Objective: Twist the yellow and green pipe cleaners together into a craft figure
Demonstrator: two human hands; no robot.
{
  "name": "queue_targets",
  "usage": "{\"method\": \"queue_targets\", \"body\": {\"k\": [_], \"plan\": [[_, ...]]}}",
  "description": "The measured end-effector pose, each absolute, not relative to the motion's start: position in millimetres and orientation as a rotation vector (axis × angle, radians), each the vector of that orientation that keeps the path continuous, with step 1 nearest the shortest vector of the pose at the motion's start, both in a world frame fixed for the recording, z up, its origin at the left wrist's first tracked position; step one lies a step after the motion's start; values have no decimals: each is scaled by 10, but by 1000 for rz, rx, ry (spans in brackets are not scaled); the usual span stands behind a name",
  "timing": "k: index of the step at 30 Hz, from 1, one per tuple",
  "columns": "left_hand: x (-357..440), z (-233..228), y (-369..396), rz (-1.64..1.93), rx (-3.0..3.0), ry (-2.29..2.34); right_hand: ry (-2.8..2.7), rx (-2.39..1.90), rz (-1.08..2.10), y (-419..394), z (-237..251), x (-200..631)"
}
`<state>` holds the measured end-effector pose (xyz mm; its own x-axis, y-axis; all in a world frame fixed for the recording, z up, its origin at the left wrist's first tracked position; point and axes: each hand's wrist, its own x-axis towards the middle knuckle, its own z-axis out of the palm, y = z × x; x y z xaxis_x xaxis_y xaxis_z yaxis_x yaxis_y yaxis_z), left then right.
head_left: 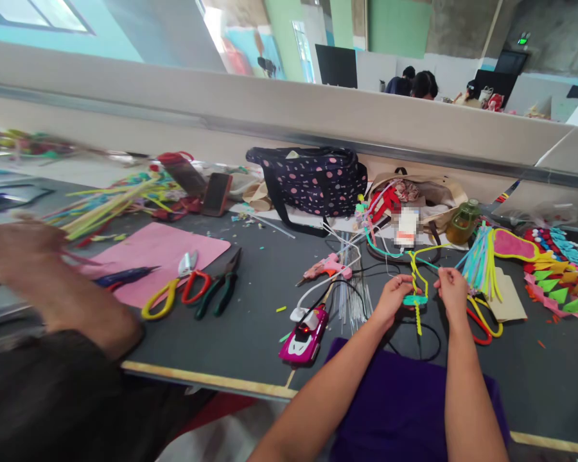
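Observation:
My left hand point(395, 296) is closed on a figure of yellow pipe cleaner point(413, 282), twisted into a loop with a braided tail below. A green band crosses the figure low down. A thin teal pipe cleaner point(426, 262) runs from the top of the figure toward my right hand point(453, 289), whose fingers are pinched together at its end. Just beyond my hands lies a white object point(407, 224), partly blurred out. Scissors point(492, 324) with red and yellow handles lie beside my right wrist, partly covered by it.
Left of my arms are a pink glue gun point(334, 265), clear glue sticks point(349, 292) and a magenta power strip point(304, 339) with cables. Pliers point(221, 285) lie farther left, near another person's arm point(62, 282). A dark patterned bag point(313, 183) and glass jar point(462, 221) stand behind.

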<state>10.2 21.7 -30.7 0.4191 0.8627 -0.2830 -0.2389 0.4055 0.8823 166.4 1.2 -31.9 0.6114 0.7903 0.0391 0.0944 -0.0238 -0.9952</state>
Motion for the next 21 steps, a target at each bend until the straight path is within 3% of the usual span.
{"method": "queue_targets", "body": {"k": [7,21], "plan": [[103,-289,214,821,853,846,-448,-1245,395,-25,-157,1801],[74,-256,210,826,831,872,-264,-1059,530,61,-195,2164]]}}
